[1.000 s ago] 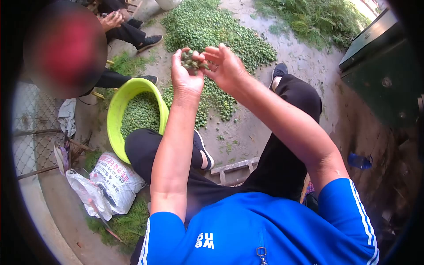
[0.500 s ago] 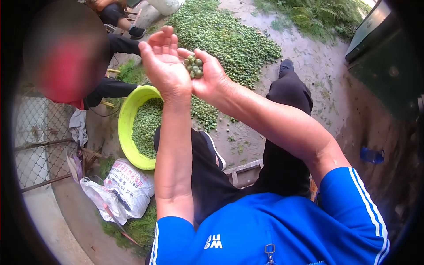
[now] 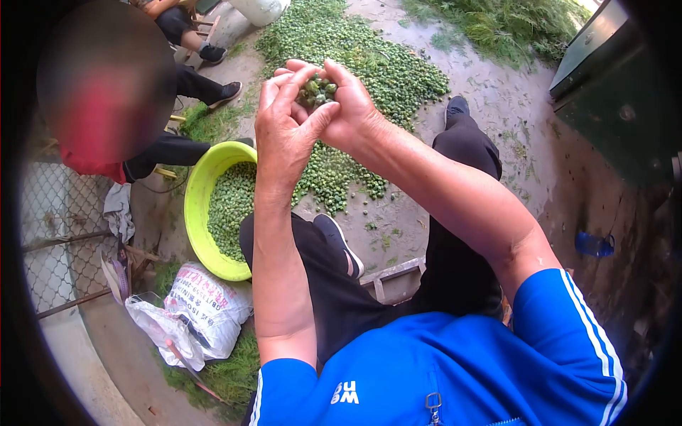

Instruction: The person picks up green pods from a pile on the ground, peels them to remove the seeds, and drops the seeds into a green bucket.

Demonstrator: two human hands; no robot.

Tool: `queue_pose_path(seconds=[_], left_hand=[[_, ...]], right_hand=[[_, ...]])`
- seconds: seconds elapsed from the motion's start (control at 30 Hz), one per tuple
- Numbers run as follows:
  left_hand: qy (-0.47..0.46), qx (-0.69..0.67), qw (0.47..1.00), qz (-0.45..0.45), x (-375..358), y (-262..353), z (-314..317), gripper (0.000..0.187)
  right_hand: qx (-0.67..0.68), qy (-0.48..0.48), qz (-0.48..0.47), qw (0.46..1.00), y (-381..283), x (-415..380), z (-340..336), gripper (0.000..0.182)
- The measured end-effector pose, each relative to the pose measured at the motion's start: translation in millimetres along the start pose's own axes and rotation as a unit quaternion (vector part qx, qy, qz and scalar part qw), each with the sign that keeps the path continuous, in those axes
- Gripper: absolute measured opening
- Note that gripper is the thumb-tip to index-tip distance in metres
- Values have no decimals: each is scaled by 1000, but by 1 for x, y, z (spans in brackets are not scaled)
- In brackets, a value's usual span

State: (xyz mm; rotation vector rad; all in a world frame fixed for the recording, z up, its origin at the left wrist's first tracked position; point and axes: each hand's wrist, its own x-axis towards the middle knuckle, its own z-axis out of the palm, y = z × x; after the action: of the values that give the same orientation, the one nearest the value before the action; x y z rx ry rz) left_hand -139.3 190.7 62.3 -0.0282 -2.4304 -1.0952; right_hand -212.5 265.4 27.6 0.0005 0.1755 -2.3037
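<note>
A small handful of round, knobby green cypress cones (image 3: 317, 91) lies cupped between my two hands, above the pile on the ground. My right hand (image 3: 351, 112) curls around them from below and the right side. From the left, my left hand (image 3: 285, 128) bends over them, fingers closed in against the right hand and thumb along the near edge of the cones. Part of the handful is hidden behind the fingers. Beneath and beyond spreads a wide pile of the same green cones (image 3: 408, 82). A yellow-green tub (image 3: 196, 206) of cones stands left of my left forearm.
A person in dark trousers (image 3: 160, 153) sits at the left, and another person's leg (image 3: 177, 28) shows behind. A white printed sack (image 3: 213, 305) lies below the tub. Cut green branches (image 3: 504, 25) are heaped at the back, and a blue plastic container (image 3: 595, 245) lies at right.
My left hand has turned from palm-up and open to curled over the cones against my right hand. The seated person's leg has shifted, and the view has moved slightly.
</note>
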Motion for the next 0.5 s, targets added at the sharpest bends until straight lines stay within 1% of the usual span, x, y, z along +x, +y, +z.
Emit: queue_pose_path(seconds=[0.07, 0.23, 0.3, 0.33, 0.37, 0.43, 0.5], left_hand=[[-8, 32, 999, 11, 0, -2, 2, 46], [5, -1, 1000, -19, -2, -5, 12, 37], [22, 17, 1000, 6, -1, -8, 16, 34], [28, 45, 998, 31, -1, -4, 18, 32], [27, 45, 998, 31, -1, -4, 19, 32], [22, 18, 1000, 2, -1, -5, 19, 32], [25, 7, 1000, 2, -1, -6, 21, 31]], right_hand=[[-3, -13, -1, 1000, 1, 4, -8, 50], [-44, 21, -11, 999, 2, 0, -10, 45], [-73, 57, -18, 996, 1, 0, -10, 44], [-58, 61, -14, 996, 0, 3, -11, 44], [-58, 61, -15, 996, 1, 3, -13, 44], [-62, 84, -34, 994, 1, 4, -12, 39], [-63, 86, -33, 994, 0, 4, -12, 39]])
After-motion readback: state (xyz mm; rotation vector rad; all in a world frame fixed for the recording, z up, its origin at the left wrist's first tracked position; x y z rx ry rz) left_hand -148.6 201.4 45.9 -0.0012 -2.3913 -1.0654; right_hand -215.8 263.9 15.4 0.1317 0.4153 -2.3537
